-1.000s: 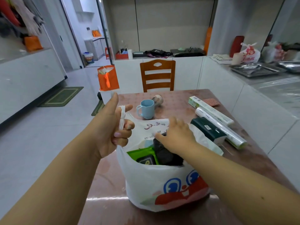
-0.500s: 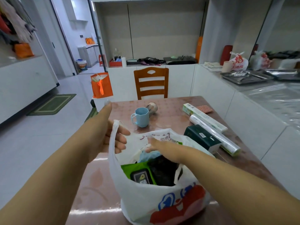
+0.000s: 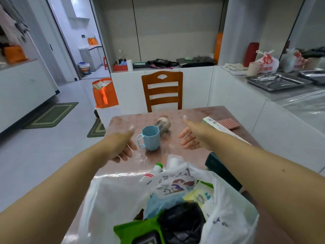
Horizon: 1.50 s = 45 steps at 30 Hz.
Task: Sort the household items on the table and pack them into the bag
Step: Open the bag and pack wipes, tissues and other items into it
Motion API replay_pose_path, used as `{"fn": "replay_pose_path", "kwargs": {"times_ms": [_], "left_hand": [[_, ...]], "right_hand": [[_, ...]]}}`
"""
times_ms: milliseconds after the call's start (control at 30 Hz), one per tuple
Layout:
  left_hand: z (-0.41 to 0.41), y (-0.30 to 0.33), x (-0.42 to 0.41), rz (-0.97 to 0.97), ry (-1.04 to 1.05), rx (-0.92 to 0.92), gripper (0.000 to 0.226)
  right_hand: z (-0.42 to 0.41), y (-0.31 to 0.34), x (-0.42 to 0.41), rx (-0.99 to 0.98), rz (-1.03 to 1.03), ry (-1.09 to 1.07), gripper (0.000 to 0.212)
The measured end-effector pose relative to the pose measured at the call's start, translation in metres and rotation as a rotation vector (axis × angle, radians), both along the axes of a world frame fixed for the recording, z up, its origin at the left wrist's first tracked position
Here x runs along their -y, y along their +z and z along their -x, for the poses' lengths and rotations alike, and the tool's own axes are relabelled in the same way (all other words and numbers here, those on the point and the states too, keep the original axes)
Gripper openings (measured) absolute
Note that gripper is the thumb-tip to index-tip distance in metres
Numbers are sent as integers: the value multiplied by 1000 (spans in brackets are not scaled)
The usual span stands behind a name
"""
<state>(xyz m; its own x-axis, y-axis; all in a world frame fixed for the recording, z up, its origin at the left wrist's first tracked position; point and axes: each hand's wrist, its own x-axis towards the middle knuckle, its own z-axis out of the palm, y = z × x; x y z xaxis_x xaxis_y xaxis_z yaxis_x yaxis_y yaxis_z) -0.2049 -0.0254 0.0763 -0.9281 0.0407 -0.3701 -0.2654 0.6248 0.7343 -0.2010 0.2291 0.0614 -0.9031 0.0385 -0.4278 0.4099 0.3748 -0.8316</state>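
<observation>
A white plastic bag [image 3: 109, 205] stands open at the near table edge, holding a green pack [image 3: 139, 229], a black bundle [image 3: 182, 224] and other packets. A light blue cup [image 3: 150, 137] stands mid-table, with a small jar [image 3: 163, 124] lying behind it. My left hand [image 3: 121, 143] hovers just left of the cup, fingers relaxed, holding nothing. Right of the cup, my right hand [image 3: 191, 136] is held out the same way with nothing in it. A toothpaste tube [image 3: 154, 170] lies just beyond the bag. A dark green box [image 3: 221, 171] sits partly under my right forearm.
A long white-green box [image 3: 216, 125] and a red patterned cloth [image 3: 228, 123] lie at the table's right side. A wooden chair [image 3: 162, 90] stands at the far edge. An orange bag [image 3: 104, 93] sits on a ledge to the left. White counters run along the right.
Both hands have let go of the bag and moved forward to either side of the blue cup. The view has shifted so the bag sits lower in the frame.
</observation>
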Motion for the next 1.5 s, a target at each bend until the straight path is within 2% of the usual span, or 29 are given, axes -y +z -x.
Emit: {"fn": "replay_pose_path", "kwargs": {"times_ms": [100, 200, 300, 400, 500, 533, 600, 667, 733, 867, 933, 1000, 1067, 1133, 1200, 1267, 1333, 1400, 1467, 1500], "left_hand": [[20, -34, -15, -112, -82, 157, 65], [30, -64, -26, -164, -118, 267, 56], [35, -86, -36, -107, -144, 290, 53], [39, -101, -40, -110, -141, 299, 54], [41, -106, -44, -146, -139, 281, 52], [41, -107, -46, -158, -139, 267, 50], [40, -108, -52, -160, -139, 240, 47], [38, -106, -58, -152, -144, 223, 43], [35, -102, -63, -167, -147, 217, 37], [26, -89, -62, -227, -153, 190, 33], [20, -79, -57, -247, -138, 161, 33], [12, -67, -50, -262, -124, 140, 32], [7, -51, -43, -275, -107, 123, 30], [3, -27, -37, -292, -101, 109, 30], [1, 7, -35, -347, -96, 64, 43], [-7, 46, -39, -392, -146, 35, 60], [-23, 78, -50, -392, -278, 44, 70], [-46, 95, -64, -404, -383, 50, 74], [-65, 103, -70, -394, -342, 40, 68], [-73, 105, -69, -378, -303, 39, 67]], "right_hand": [[22, -35, -13, 77, -237, 43, 63], [32, -69, -7, 244, -356, 191, 78], [36, -93, 10, 371, -377, 254, 80], [46, -102, 10, 285, -486, 208, 71], [49, -96, -17, 129, -815, 78, 54], [47, -95, -30, 114, -937, -10, 56], [36, -96, -52, 221, -1114, -109, 69], [24, -103, -65, 367, -1132, -120, 79], [19, -112, -72, 410, -1079, -137, 83], [9, -110, -77, 375, -985, -84, 100], [2, -108, -79, 322, -968, -78, 101], [-2, -101, -79, 167, -974, -131, 97], [-5, -75, -73, -90, -916, -248, 96], [-9, -31, -59, -366, -700, -376, 94], [-19, 21, -40, -497, -320, -423, 87], [-38, 60, -15, -505, 79, -332, 74], [-57, 77, 8, -451, 337, -183, 52], [-75, 80, 28, -394, 485, -116, 41], [-94, 79, 37, -339, 542, -166, 55], [-107, 78, 36, -309, 474, -219, 66]]}}
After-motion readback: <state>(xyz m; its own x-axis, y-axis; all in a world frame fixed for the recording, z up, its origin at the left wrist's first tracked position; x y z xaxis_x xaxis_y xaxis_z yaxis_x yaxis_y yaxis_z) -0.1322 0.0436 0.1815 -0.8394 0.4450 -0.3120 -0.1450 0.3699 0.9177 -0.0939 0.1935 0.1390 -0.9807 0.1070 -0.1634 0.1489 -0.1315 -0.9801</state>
